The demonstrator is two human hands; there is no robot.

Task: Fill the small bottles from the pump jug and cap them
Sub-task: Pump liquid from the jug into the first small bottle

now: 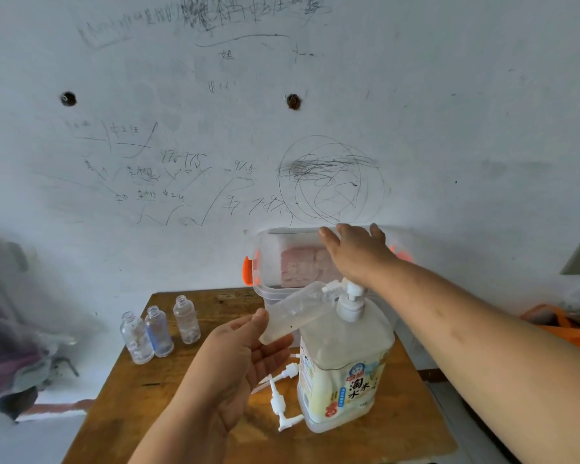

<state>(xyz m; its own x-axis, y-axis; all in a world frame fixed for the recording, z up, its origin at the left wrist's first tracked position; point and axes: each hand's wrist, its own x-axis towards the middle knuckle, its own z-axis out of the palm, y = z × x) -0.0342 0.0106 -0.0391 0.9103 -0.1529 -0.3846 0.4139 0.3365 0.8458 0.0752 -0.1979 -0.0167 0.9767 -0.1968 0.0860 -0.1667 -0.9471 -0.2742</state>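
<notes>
A big pump jug (344,370) with a yellow label stands on the wooden table (141,396); its white pump head (350,301) points left. My left hand (241,360) holds a small clear bottle (295,311) tilted, with its neck at the pump spout. My right hand (355,252) hovers above the pump head with fingers spread, holding nothing. Three small open bottles (159,329) stand uncapped at the table's back left. White pump caps (283,396) lie on the table left of the jug.
A clear plastic box (275,259) with orange latches sits behind the jug, against the scribbled wall. Dark bags (10,346) hang off the table's left side. An orange bag (563,326) lies to the right.
</notes>
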